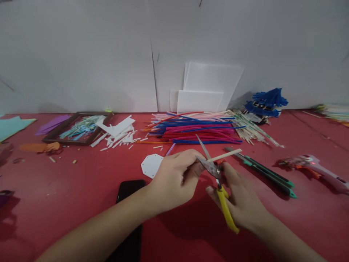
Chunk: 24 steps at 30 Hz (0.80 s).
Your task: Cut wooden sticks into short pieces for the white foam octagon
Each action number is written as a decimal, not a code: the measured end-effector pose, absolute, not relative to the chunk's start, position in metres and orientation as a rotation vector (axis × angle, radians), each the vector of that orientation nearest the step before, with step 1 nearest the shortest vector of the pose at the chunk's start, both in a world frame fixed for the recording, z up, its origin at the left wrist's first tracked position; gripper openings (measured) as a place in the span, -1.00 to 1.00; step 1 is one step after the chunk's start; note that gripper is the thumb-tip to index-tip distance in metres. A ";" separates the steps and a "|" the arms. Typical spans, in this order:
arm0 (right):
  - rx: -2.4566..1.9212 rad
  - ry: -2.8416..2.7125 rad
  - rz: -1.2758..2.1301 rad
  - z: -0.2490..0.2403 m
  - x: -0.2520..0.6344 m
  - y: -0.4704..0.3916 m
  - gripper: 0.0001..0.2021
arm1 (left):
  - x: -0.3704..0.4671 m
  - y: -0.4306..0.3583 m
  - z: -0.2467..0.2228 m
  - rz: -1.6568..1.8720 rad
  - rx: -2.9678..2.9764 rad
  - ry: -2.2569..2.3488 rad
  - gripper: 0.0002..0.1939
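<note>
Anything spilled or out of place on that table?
Mostly litter: white scraps lie loosely heaped beside and partly over the brown frame, and small offcuts dot the red table nearby. A black phone lies partly beneath the left forearm. The yellow-handled scissors and pale strip in hand look normal.

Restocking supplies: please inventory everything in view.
Metal scissors: one, yellow-handled, centre
Slim stick: one, cream, centre
Octagonal card: one, white, centre
Phone: one, black, front
Fuzzy stems: many, multicoloured, back
Thin sticks: many, cream, back
Fringed model: one, blue, back
Flat sheets: several; white, back; purple, aqua, left
Scraps: many, white, orange, left
Frame: one, brown, left, holding bluish strips
Cutters: perhaps two, green-black, right
Glue gun: one, pink, right
Tabletop: one, red, beneath
Left hand, right hand: one each, centre
</note>
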State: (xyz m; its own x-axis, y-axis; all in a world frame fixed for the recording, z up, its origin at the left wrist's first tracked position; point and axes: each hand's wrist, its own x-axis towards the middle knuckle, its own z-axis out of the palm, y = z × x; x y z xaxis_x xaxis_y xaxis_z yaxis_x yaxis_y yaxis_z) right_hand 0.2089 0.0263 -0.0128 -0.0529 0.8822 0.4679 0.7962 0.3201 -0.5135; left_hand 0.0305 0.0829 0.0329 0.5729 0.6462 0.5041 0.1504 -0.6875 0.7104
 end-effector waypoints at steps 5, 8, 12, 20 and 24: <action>-1.503 -1.841 0.170 -0.012 0.209 0.027 -0.65 | 0.029 0.085 0.036 1.031 2.205 0.594 -0.79; -1.532 -1.832 0.187 -0.012 0.210 0.028 -0.63 | 0.029 0.087 0.036 0.996 2.193 0.605 -0.78; -1.519 -1.836 0.193 -0.012 0.211 0.029 -0.64 | 0.029 0.086 0.035 0.976 2.193 0.617 -0.77; -1.497 -1.838 0.280 -0.014 0.214 0.030 -0.65 | 0.029 0.085 0.038 0.970 2.264 0.627 -0.77; -1.482 -1.826 0.290 -0.015 0.214 0.029 -0.63 | 0.028 0.085 0.040 0.964 2.292 0.625 -0.78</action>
